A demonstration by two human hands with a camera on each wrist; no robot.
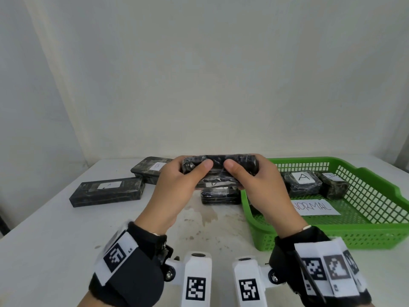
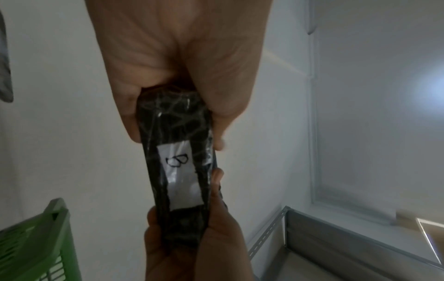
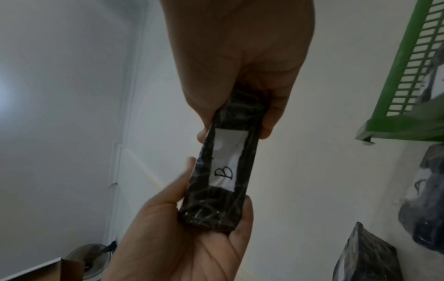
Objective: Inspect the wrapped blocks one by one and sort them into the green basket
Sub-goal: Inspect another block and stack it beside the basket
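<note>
Both hands hold 1 wrapped block (image 1: 219,166) lifted above the white table (image 1: 55,235), just left of the green basket (image 1: 376,231). The left hand (image 1: 177,185) grips the block's left end and the right hand (image 1: 261,185) grips its right end, each with the thumb on the near face and the fingers curled round the far side, so the block spans the gap between them, lying level and lengthwise from left to right. The 2 thumb tips sit close together near the block's middle without touching. In the wrist views the block's far face carries a white label (image 3: 225,161) with a handwritten B, and the fingers of both hands clamp the block at its 2 ends, clear of the letter.

Inside the green basket, 2 wrapped blocks rest toward its far side: one (image 1: 303,182) with a label marked A, and another (image 1: 334,185) just to its right, whose label is partly cut off. A paper strip (image 1: 316,207) reading NORMAL lies on the basket floor nearer the person than those 2.

Left of the basket, on the table, lie 3 more wrapped blocks: a small one (image 1: 221,196) just beside the basket's left wall and under the held block, a long one (image 1: 152,169) labelled B farther left, and another long one (image 1: 108,191) labelled A farthest from the basket.
</note>
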